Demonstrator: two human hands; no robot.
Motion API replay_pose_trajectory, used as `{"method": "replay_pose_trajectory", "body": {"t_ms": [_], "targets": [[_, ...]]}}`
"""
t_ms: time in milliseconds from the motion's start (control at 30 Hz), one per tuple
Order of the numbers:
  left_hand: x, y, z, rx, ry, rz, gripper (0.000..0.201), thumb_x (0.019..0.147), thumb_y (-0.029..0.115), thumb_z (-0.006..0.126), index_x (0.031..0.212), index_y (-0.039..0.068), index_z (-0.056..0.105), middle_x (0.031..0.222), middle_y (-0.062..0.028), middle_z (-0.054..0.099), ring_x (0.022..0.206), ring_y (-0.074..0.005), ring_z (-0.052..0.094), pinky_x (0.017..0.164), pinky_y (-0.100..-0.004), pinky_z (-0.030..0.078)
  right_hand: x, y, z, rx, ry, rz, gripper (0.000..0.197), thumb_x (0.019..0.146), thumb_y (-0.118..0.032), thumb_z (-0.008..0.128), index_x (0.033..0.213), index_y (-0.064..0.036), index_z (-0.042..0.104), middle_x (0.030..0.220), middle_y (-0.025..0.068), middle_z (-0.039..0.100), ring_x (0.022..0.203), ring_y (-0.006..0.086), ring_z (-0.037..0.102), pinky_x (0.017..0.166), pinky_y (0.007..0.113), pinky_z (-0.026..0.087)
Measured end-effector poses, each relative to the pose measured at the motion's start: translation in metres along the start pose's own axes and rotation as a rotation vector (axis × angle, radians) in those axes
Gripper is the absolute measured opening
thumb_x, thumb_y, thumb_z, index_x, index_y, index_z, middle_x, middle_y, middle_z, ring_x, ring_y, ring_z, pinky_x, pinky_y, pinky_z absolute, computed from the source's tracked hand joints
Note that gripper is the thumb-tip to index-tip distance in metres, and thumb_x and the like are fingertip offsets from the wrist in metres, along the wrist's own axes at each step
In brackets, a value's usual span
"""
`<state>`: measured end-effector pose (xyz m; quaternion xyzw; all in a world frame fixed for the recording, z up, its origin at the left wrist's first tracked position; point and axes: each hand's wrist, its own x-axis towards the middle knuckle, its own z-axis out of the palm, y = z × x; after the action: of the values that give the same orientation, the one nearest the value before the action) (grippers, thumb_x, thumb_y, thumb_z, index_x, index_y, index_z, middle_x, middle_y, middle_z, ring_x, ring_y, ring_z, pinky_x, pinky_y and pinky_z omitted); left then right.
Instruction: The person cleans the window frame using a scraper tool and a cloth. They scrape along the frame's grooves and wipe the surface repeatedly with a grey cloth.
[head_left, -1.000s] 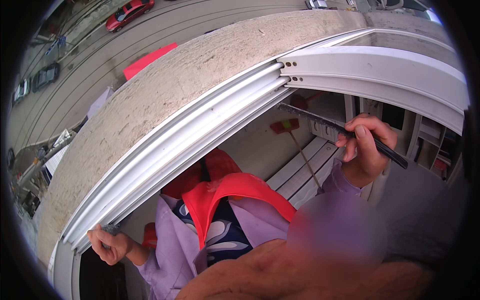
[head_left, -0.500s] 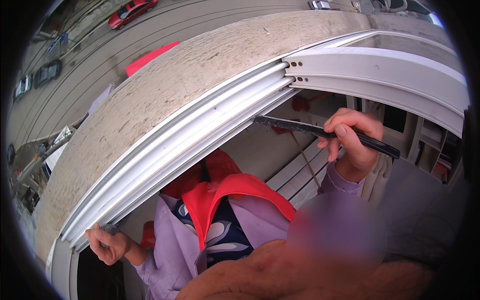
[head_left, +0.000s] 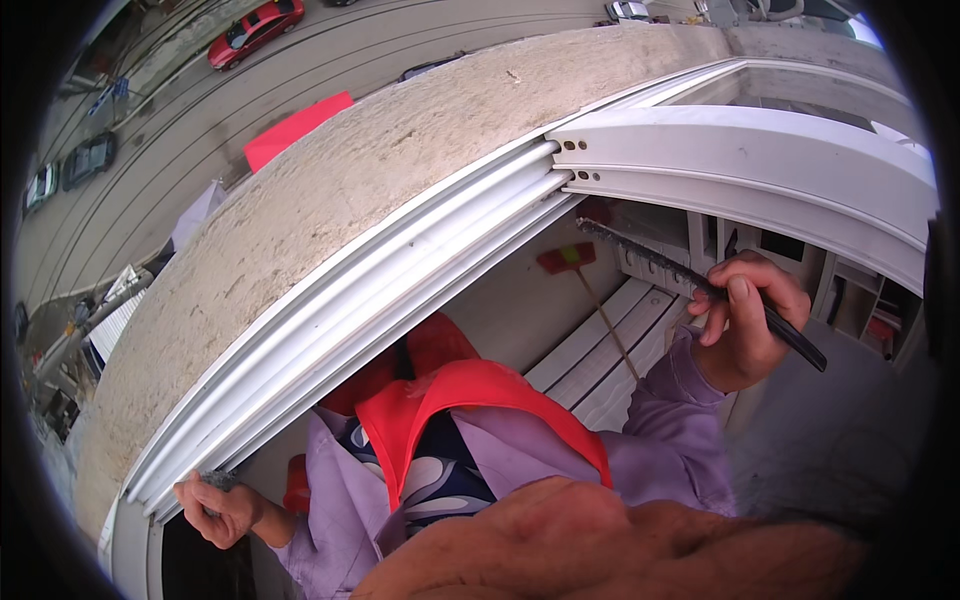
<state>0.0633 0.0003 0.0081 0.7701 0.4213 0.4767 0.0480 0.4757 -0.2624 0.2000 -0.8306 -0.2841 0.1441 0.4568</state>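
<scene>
My right hand (head_left: 752, 318) grips a slim black brush (head_left: 655, 260) with short bristles, held tilted in the air beneath the window sash. Its far tip points up and left, apart from the white window track (head_left: 375, 300). At the lower left, my left hand (head_left: 218, 515) is closed beside the track's end. A grey fuzzy clump (head_left: 219, 480) shows at its fingers; whether it is dust, cloth or something else I cannot tell. Small dark specks lie along the track's grooves.
A white sash (head_left: 740, 150) stands at the right end of the track. Outside runs a rough concrete ledge (head_left: 330, 210), with a street far below. Indoors are a broom (head_left: 567, 257), a slatted white surface (head_left: 600, 350) and shelves (head_left: 870, 305).
My right hand has moved right and slightly down, lifting the brush's tip away from the track's inner edge. The left hand stays at the track's end, still closed.
</scene>
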Motion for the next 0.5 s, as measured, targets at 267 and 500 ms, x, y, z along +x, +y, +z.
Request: {"method": "replay_pose_trajectory", "body": {"t_ms": [267,500], "targets": [[0.001,-0.006,-0.001,0.044,-0.019,0.012,0.010,0.086,-0.010,0.056,0.084,-0.017,0.062,0.073,-0.0232,0.065,0.064,-0.0294,0.057,0.063,-0.0386,0.048,-0.001,0.028,0.018,0.122,-0.040,0.148,0.011,0.087,0.006,0.055,0.087,0.0106,0.065,0.077,0.0152,0.065,0.051,0.0164,0.063,0.054,0.025,0.053],[0.000,-0.009,0.008,-0.103,0.010,0.034,0.009,0.082,-0.014,0.051,0.081,-0.018,0.059,0.067,-0.0214,0.059,0.055,-0.0229,0.045,0.050,-0.0332,0.032,-0.018,0.011,0.008,-0.020,0.143,0.050,0.010,0.087,0.004,0.057,0.086,0.0117,0.064,0.075,0.0151,0.064,0.050,0.0156,0.062,0.056,0.026,0.053]]}}
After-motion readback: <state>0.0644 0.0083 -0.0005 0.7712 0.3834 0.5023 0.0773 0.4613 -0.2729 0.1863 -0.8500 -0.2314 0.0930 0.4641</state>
